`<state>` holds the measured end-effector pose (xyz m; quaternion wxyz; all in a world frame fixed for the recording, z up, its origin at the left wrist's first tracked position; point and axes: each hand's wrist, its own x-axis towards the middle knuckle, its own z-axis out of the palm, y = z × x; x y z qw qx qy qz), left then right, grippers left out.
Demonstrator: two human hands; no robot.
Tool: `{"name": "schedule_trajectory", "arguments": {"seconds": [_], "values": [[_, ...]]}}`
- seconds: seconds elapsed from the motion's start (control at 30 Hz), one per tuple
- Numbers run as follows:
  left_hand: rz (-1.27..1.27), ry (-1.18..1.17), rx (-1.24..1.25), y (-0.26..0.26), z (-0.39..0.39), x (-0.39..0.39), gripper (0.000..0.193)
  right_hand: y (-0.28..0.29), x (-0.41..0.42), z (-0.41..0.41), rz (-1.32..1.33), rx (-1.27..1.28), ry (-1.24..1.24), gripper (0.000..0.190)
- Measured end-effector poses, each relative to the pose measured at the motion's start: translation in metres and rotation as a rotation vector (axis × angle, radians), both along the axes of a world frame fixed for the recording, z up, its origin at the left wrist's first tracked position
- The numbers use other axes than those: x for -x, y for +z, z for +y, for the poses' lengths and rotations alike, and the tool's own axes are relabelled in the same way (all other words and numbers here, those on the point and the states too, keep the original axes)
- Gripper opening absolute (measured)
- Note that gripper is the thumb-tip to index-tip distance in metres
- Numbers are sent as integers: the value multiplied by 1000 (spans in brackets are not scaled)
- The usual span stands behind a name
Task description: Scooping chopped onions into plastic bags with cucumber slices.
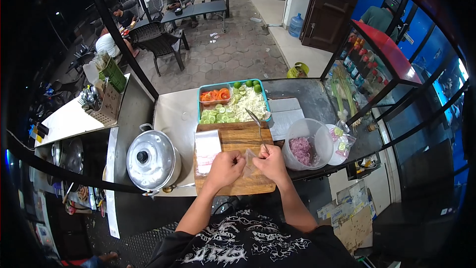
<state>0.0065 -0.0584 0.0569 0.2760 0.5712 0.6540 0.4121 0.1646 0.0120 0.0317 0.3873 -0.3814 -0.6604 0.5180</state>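
Observation:
Over a wooden cutting board [241, 139], my left hand [228, 167] and my right hand [269, 162] pinch a small clear plastic bag [248, 163] between them. My right hand also holds a metal spoon [254, 117], its bowl pointing away from me. A stack of clear plastic bags [207, 149] lies on the board's left side. Behind the board stands a turquoise-rimmed tray [199, 109] with shredded cabbage [250, 106], sliced cucumber [219, 114], whole limes [256, 86] and a small tub of sliced tomato [215, 96]. To the right, a clear plastic container [319, 137] holds sliced shallots or red onion [301, 150].
A lidded metal pot [152, 160] stands at left, a spoon beside it. Right of the container are a white plate [336, 156] and bagged vegetables [344, 141]. Black frame posts [121, 37] rise by the counter. People sit at tables beyond; another person [379, 18] stands at right.

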Motion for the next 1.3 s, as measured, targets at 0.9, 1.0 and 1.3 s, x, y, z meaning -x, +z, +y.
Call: {"name": "schedule_trajectory", "arguments": {"seconds": [0.9, 1.0, 1.3], "values": [[-405, -199, -148, -14, -14, 19, 83, 56, -97, -18, -119, 138, 159, 38], [-416, -197, -141, -9, -11, 12, 82, 69, -115, -22, -263, 17, 172, 37], [-138, -302, -105, 3, 5, -28, 77, 101, -109, -4, -640, -345, 257, 29]]}}
